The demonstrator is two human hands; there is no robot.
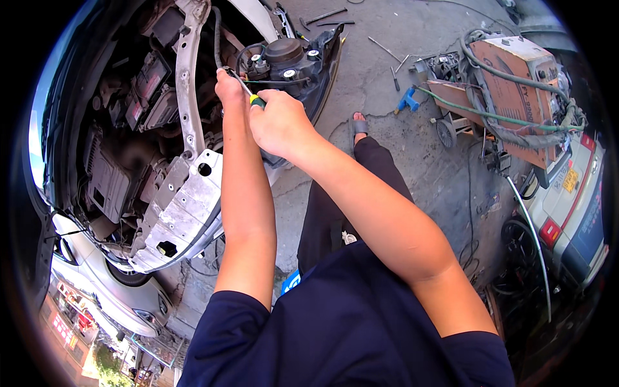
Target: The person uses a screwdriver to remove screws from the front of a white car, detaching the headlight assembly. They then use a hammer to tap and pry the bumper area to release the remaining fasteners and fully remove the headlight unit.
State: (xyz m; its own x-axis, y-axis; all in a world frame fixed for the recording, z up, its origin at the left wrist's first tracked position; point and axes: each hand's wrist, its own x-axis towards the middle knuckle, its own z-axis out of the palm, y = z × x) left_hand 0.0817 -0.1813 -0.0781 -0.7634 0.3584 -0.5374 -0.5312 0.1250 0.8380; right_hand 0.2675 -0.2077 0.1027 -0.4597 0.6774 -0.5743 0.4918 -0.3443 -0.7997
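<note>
My right hand (278,124) is closed round the green and yellow handle of a screwdriver (257,101). Its thin shaft points up and left toward my left hand (230,88). The left fingers are pinched at the lower end of a dark hose-like cable (217,39), but what they grip is too small to make out. Just right of both hands lies a headlight unit (284,55) with its back up, showing a round black cap and wires. Left of my left hand runs the pale metal front crossbar (187,84) of an open car.
The engine bay (129,142) opens on the left. Tools (332,16) lie on the concrete beyond the headlight. At right stand a blue spray-gun-shaped tool (407,100), a wheeled cart (445,132) with a cardboard box (516,71) and hoses, and another vehicle (570,200).
</note>
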